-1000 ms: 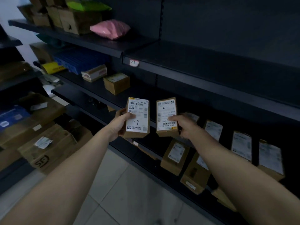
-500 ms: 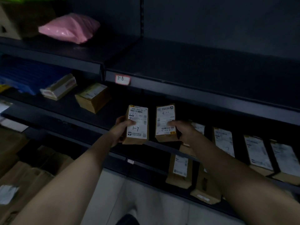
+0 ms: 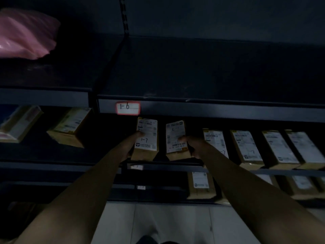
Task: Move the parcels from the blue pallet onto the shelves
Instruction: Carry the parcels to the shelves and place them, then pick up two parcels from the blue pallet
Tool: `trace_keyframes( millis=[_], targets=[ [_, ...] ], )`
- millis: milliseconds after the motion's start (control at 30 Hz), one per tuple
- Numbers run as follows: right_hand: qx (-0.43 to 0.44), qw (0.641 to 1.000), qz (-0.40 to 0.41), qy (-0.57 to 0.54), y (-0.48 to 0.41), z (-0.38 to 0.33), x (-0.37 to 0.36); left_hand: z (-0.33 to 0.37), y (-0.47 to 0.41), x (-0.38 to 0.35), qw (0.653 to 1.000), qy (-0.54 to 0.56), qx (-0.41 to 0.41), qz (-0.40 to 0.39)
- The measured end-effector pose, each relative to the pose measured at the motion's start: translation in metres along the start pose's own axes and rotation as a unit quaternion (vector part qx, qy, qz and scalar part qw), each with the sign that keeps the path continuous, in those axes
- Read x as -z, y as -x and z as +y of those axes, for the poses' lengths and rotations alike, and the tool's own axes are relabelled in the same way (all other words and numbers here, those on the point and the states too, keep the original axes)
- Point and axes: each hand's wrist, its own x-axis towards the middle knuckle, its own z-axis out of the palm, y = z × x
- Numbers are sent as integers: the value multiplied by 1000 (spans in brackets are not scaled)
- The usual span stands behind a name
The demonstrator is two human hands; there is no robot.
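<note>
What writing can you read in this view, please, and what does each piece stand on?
"1-6": red-edged tag on the shelf edge.
"1-7": handwritten on the left parcel's label, gripped by the left hand.
The right parcel, gripped by the right hand: handwriting and print too blurred to read.
The shelved parcels to the right and the lower tags: too blurred to read.

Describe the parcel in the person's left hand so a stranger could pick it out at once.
Find the red-edged tag marked 1-6 on the dark shelf edge. Just below it two brown parcels are held side by side; take the parcel under the tag, in the left hand. Its label shows a handwritten 1-7, whereas the other parcel, in the right hand, has a barcode at the bottom.
</note>
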Motion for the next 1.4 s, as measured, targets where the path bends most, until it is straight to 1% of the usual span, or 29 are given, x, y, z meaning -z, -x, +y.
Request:
trace_keyframes(
  millis=[67,200,267,367,467,500,533,567,600,633,667,700,733,767,800,867,933,1000,1067,1133,1200,1267,1333,1400],
  targets=[
    [-2,1000,13,-11,-5,2,0,1,-5,1,1000,-11,-3,-2],
    [13,999,45,-24,-16,8,0,3,-11,1,1000,5,-4,-4],
    [18,997,74,2,-18,9,-2,5,-11,0,1000,-9,-1,-3],
    [29,988,131,80,-19,11,-1,6,-11,-3,998,-55,5,8],
    [54,976,175,114,-12,12,1,9,-9,-11,995,-85,-27,44],
    [67,972,181,136,-8,11,1,10,-7,-15,989,-123,-46,68],
    [80,964,189,166,-3,9,1,13,-5,-18,973,-201,-69,92],
    [96,955,198,197,4,8,2,17,0,-22,939,-313,-89,114],
    [112,947,203,223,12,5,4,20,6,-27,885,-432,-111,130],
    [125,938,199,255,23,3,7,23,15,-34,828,-526,-137,136],
    [134,926,187,298,35,1,12,26,25,-43,788,-578,-157,141],
    [140,910,167,354,49,0,17,28,36,-54,764,-603,-176,146],
    [141,891,145,406,62,-1,24,31,47,-68,746,-616,-206,146],
    [141,872,131,450,77,-1,31,33,58,-83,729,-628,-240,130],
    [139,853,134,485,91,-2,37,35,67,-100,714,-639,-269,97],
    [139,817,181,529,120,-2,53,40,86,-136,689,-650,-318,28],
    [136,787,249,547,146,1,74,46,105,-173,656,-650,-384,6],
    [125,752,311,567,170,8,98,53,127,-208,610,-662,-436,-3],
    [100,723,364,579,194,16,125,57,149,-243,570,-668,-478,-19],
    [69,702,406,581,220,26,151,59,172,-278,539,-660,-522,-33],
    [73,682,454,568,252,38,179,57,197,-316,509,-649,-564,-46],
    [85,653,509,554,288,53,210,53,225,-358,478,-631,-608,-58],
    [72,628,552,545,325,70,242,44,254,-402,441,-610,-655,-64],
    [50,608,584,536,359,85,276,34,283,-446,418,-582,-694,-80]
  ],
)
